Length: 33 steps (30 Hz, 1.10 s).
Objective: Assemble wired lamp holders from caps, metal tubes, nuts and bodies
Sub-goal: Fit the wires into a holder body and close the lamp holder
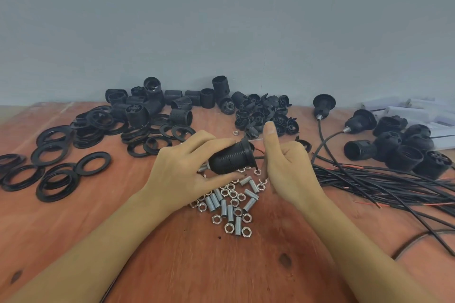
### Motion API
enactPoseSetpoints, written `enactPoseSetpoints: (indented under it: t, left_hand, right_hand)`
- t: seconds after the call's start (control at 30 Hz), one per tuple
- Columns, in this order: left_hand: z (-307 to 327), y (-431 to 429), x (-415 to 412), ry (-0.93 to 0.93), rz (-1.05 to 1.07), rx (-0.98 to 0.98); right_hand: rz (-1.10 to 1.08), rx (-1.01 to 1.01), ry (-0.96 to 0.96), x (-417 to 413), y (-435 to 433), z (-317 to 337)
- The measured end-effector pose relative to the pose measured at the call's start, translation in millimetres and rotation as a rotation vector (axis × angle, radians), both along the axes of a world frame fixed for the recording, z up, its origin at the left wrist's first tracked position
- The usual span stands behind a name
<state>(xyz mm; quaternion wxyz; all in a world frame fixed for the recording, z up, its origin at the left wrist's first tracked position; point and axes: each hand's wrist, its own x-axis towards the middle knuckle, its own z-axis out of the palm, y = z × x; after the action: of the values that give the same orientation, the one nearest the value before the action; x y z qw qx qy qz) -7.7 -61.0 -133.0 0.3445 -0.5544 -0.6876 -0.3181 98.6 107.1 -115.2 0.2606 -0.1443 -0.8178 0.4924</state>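
Left hand (190, 163) grips lamp holder (229, 158); right hand (286, 166) beside it, curled, grip unclear.

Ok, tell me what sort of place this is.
Likely a hand-assembly workbench for lamp holders: a wooden table carries heaps of black rings, loose nuts and tubes, and a wire bundle, and the left hand holds a holder.

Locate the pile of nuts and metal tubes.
Head view, table centre: the pile lies beneath the left hand and right hand, left of the wire bundle.
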Motion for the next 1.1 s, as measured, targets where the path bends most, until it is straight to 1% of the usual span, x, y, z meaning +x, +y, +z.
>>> enactPoseSetpoints:
  t: [0.07,0.2,0.23,0.37,0.47,0.53,0.63,0.77,0.8,0.9,0.93,1.1]
  left_hand:
    - [0.1,-0.6,-0.9,-0.015,0.008,0.011]
    - [0.1,-1.1,-1.2,-0.045,0.032,0.009]
    - [0.6,-1.4,-1.3,-0.055,0.041,0.011]
    - [3.0,-3.1,-2.5,-0.069,0.091,0.013]
    - [1.9,-3.2,-2.4,-0.06,0.092,0.002]
    - [2.5,-3.5,-2.6,-0.067,0.092,0.012]
    - [3.9,-3.9,-4.0,-0.071,0.098,0.022]
    - [2.4,-3.8,-4.4,-0.068,0.111,0.005]
    - [2.5,-3.9,-4.7,-0.068,0.113,0.012]
    - [3.1,-4.3,-5.3,-0.063,0.116,0.025]
    - [3.0,-4.4,-5.1,-0.063,0.118,0.024]
    - [4.0,-3.6,-2.5,-0.058,0.108,0.027]
  right_hand:
    - [-0.008,-0.042,0.005,-1.2,3.2,-0.2]
    - [0.152,-0.2,-0.038,-0.5,3.8,1.0]
    - [0.154,-0.219,-0.037,-0.4,3.9,0.6]
    - [0.042,-0.237,0.021,-1.1,5.3,0.9]
    - [0.168,-0.296,-0.03,-1.2,-0.2,2.7]
    - [0.174,-0.303,-0.05,-1.4,0.3,0.8]
    - [0.086,-0.331,-0.002,-2.0,4.8,1.2]
    - [0.201,-0.342,-0.047,-1.8,-2.4,1.1]
    - [0.201,-0.334,-0.04,-1.8,-3.1,0.2]
    - [0.105,-0.307,0.02,-1.4,2.1,-1.0]
    - [0.109,-0.31,0.038,-0.8,2.8,0.0]
    - [0.317,-0.337,-0.01,0.0,-4.3,-3.9]
